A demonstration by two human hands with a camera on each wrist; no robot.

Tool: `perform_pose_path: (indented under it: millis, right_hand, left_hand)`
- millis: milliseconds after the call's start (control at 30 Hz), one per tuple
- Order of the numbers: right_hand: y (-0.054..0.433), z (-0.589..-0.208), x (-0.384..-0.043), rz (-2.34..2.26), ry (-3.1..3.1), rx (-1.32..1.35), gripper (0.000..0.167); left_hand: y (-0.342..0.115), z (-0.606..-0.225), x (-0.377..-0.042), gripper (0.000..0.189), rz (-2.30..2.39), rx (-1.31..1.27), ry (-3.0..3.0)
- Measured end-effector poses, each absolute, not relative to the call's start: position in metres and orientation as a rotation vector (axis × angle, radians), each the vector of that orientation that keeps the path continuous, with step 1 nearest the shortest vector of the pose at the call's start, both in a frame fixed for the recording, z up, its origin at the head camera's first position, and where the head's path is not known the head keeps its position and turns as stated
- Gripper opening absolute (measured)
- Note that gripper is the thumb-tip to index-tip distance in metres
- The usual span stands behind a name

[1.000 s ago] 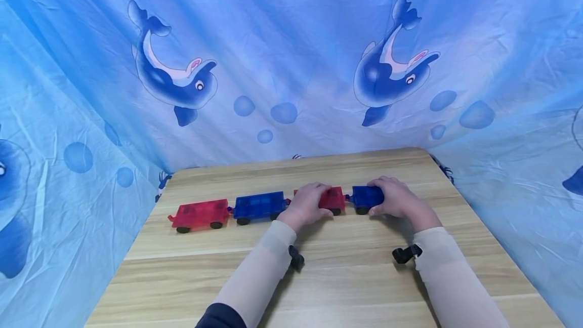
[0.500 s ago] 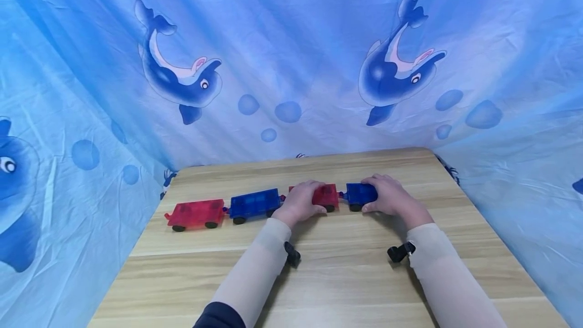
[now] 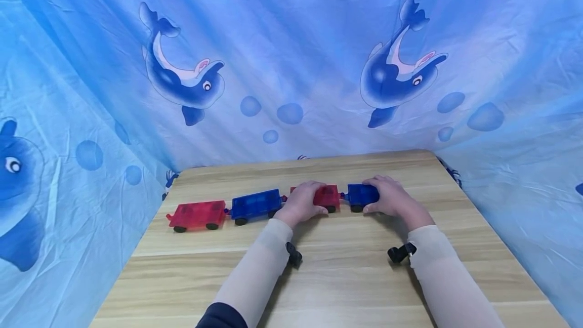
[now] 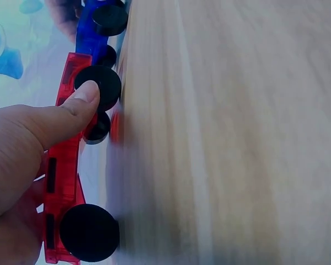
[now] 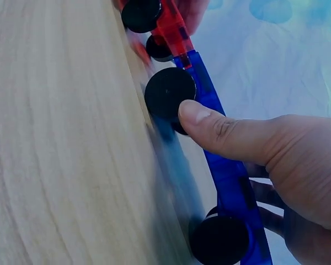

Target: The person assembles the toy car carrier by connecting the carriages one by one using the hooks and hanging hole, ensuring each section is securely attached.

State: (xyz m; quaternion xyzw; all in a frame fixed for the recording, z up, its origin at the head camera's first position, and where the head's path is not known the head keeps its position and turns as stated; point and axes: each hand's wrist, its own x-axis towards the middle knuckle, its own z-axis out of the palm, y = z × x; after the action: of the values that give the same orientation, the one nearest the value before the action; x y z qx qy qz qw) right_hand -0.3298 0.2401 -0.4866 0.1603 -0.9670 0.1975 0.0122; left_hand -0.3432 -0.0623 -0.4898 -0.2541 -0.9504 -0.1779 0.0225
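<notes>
Red and blue translucent toy train cars with black wheels stand in a row on the table. My left hand [image 3: 300, 204] grips the second red car [image 3: 327, 195] from above, covering its left half. In the left wrist view, the thumb lies against a black wheel [image 4: 89, 233] side of that car. My right hand [image 3: 393, 199] holds the rightmost blue car [image 3: 362, 195], hiding its right end; its thumb [image 5: 209, 124] touches a front wheel in the right wrist view. These two cars meet end to end. Further left are another blue car [image 3: 256, 204] and a red car [image 3: 199, 213].
The wooden table [image 3: 346, 277] carries the row toward its far side. A blue curtain [image 3: 255, 39] printed with dolphins hangs behind it and along both sides. Black camera mounts [image 3: 294, 255] sit on the wrists over pale sleeves.
The row of cars has shifted slightly left on the table with both hands, mostly in the first half second. The head view has also turned a little. Both grips look the same.
</notes>
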Motion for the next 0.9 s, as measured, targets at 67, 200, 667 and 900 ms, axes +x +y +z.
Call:
perform_pose_path:
  millis: [67,200,667,900]
  right_hand:
    - [0.2408,-0.4864,-0.3292,0.618,-3.014,0.500,0.090]
    - [0.2408,-0.4858,-0.3290,0.627,-3.016,0.501,0.090]
    - [0.2389,-0.4849,-0.3286,0.641,-3.014,0.486,0.093]
    - [0.2408,-0.4858,-0.3285,0.674,-3.014,0.452,0.097]
  left_hand:
    - [-0.0618,-0.4894,-0.3425,0.083,-0.540,-0.783,-2.951]
    - [-0.0612,-0.4879,-0.3426,0.083,-0.538,-0.769,-2.966]
    - [-0.0635,-0.4897,-0.3440,0.084,-0.559,-0.801,-2.951]
    - [-0.0675,-0.4892,-0.3440,0.086,-0.600,-0.822,-2.922]
